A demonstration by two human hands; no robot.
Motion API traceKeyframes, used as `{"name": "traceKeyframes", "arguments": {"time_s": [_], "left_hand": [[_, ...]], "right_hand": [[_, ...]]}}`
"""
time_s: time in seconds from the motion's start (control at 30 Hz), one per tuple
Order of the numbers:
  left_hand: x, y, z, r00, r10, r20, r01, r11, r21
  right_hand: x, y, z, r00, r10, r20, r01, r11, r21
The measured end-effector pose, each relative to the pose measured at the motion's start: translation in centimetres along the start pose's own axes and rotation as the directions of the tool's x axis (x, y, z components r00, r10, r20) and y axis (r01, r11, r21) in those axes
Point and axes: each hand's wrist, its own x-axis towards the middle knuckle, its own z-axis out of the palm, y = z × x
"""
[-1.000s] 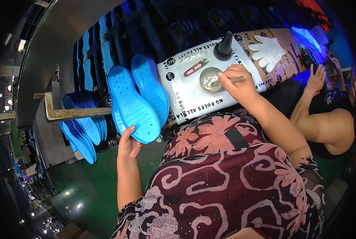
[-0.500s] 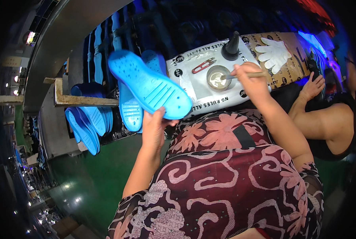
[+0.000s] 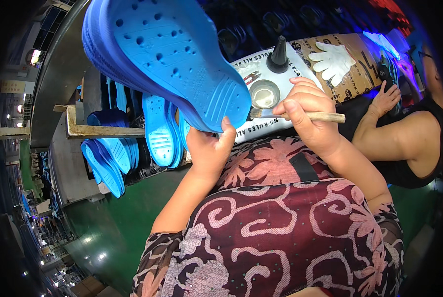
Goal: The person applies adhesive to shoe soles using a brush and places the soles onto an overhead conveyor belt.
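Blue sole (image 3: 174,59) ends just beside the brush (image 3: 325,117), little room between.

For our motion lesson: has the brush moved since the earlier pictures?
Yes: the brush has come out of the cup; its bristles now sit lower left of it, by the held blue sole.

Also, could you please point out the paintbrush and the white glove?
Paintbrush (image 3: 326,117): head view, on its bare wooden handle.
White glove (image 3: 333,63): head view, on its middle, below the fingers.
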Motion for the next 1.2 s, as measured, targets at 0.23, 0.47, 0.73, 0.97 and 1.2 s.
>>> {"name": "traceKeyframes", "arguments": {"time_s": [0.23,0.47,0.73,0.97,1.2], "left_hand": [[0.2,-0.2,0.2,0.986,0.162,0.039,-0.164,0.984,0.070],[0.1,-0.8,-0.1,0.975,0.222,0.017,-0.223,0.970,0.096],[0.2,-1.5,-0.6,0.933,0.352,0.071,-0.359,0.919,0.164],[0.3,-1.0,-0.2,0.936,0.347,0.064,-0.353,0.927,0.129],[0.0,-1.5,0.1,0.912,0.403,0.071,-0.409,0.898,0.162]], "right_hand": [[-0.1,0.5,0.6,0.998,-0.040,0.050,0.046,0.991,-0.129],[0.3,0.5,0.5,1.000,-0.002,0.017,0.003,0.996,-0.087],[0.3,0.6,-0.2,0.994,-0.086,0.065,0.100,0.960,-0.263],[0.0,0.2,0.6,0.989,-0.092,0.116,0.115,0.972,-0.205],[-0.2,0.1,0.2,0.993,-0.087,0.083,0.097,0.986,-0.132]]}}
